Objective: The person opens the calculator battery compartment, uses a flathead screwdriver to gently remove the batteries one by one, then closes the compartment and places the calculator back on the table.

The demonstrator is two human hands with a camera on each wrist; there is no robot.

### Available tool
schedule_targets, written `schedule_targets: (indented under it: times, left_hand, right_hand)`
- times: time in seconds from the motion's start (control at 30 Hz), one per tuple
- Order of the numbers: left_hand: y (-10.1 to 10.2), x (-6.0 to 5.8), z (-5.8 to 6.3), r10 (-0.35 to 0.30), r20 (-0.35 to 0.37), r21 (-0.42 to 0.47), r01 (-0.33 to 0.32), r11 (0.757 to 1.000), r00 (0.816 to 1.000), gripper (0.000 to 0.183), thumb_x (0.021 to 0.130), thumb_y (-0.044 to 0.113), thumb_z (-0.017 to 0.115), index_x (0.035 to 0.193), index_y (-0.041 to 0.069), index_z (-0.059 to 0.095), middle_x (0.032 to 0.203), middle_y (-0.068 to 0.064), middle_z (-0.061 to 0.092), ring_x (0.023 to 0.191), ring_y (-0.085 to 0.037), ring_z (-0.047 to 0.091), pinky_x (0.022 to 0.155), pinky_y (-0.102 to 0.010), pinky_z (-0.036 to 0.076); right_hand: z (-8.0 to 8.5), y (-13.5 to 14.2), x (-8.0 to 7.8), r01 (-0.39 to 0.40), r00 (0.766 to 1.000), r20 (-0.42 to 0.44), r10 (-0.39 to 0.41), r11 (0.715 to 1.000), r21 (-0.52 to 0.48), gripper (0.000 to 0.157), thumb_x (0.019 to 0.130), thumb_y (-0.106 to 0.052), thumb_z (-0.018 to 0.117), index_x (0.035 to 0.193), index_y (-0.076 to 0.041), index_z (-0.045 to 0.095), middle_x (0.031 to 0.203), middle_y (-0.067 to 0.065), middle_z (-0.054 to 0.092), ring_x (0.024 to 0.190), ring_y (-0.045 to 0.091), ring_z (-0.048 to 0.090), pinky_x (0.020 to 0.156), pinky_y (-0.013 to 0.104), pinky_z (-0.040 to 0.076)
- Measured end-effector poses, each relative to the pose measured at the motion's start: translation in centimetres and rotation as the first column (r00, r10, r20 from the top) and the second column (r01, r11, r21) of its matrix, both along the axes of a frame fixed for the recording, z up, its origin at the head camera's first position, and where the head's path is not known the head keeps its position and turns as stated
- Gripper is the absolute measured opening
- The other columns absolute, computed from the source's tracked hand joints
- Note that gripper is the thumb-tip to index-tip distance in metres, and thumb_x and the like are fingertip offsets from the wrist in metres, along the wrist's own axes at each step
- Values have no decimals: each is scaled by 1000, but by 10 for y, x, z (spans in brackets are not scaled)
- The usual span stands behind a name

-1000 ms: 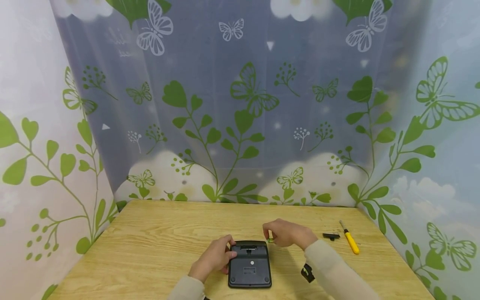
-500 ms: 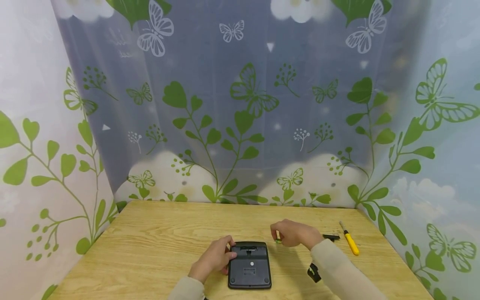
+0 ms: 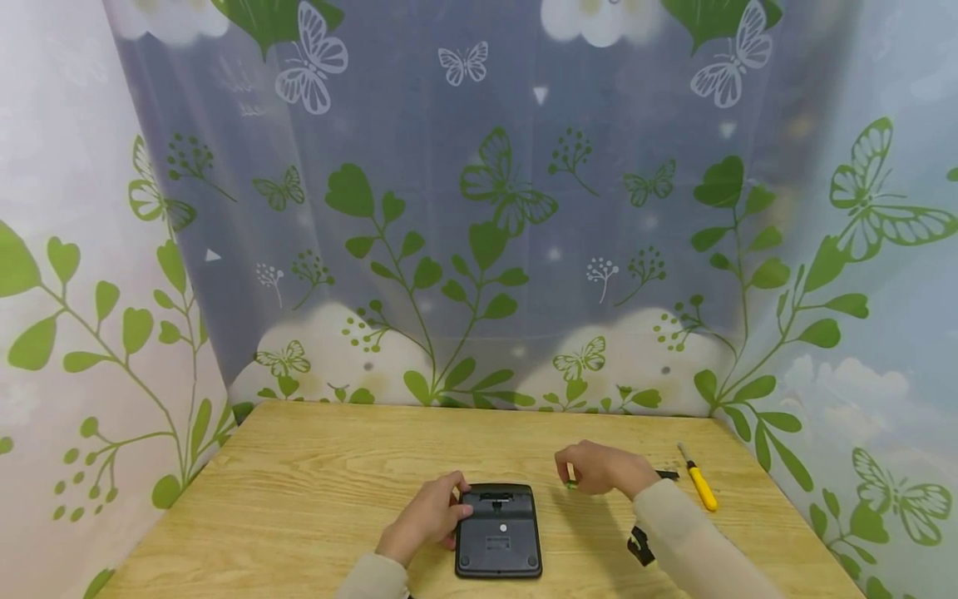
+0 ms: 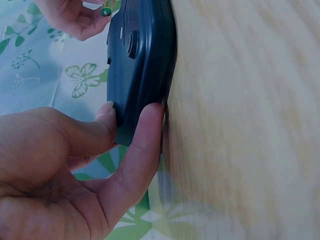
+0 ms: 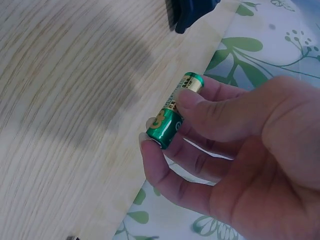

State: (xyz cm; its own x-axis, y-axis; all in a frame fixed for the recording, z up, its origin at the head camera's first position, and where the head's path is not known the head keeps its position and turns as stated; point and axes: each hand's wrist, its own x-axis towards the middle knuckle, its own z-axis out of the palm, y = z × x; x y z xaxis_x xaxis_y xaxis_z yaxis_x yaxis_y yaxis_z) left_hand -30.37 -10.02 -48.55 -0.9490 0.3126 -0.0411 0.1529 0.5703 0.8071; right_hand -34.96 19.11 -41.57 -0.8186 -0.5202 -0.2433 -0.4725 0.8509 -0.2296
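Observation:
A black desk calculator (image 3: 497,532) lies face down on the wooden table, with an open battery compartment (image 3: 496,499) near its far end. My left hand (image 3: 429,514) grips its far left side; in the left wrist view the thumb (image 4: 102,125) lies on the back and a finger curls round the edge. To the right of the calculator, my right hand (image 3: 599,467) is raised over the table and pinches a small green and gold battery (image 5: 175,110) between thumb and fingers. In the head view only the battery's green tip shows.
On the right of the table (image 3: 337,449) lies a yellow-handled screwdriver (image 3: 701,487). A small black plastic piece (image 3: 669,475) is partly hidden behind the right forearm, with tiny bits beside it. A black strap (image 3: 639,546) hangs below the right sleeve. Patterned curtains (image 3: 479,249) surround the table.
My right hand has moved rightward, away from the calculator, with the battery still between its fingers. It now partly covers the black plastic piece. The left hand and calculator have stayed put.

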Motion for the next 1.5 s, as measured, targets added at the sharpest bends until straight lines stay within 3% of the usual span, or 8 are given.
schedule_targets:
  times: [0.43,1.0,1.5]
  left_hand:
    - [0,1,0,-6,-16,19,7,1000,1000,17,99,1,65,115,1,58,85,-12,62,56,-19,64,45,-33,61]
    - [-1,0,0,2,-16,14,-2,1000,1000,17,99,2,66,114,2,59,86,-12,62,56,-19,64,45,-32,60]
    - [0,1,1,-3,-8,7,3,1000,1000,17,99,2,66,115,2,59,86,-12,62,56,-19,64,45,-32,60]
  right_hand:
    - [-2,16,-1,16,1000,13,-16,1000,-7,27,92,13,64,92,-14,64,83,3,59,68,16,48,61,31,39]
    - [-9,38,-6,70,996,65,-68,997,-30,37,86,23,57,89,-13,64,82,5,59,65,16,45,57,29,34]
    - [-16,48,-9,164,978,136,-158,986,-38,35,87,19,64,89,-15,66,82,7,61,61,17,47,52,28,38]
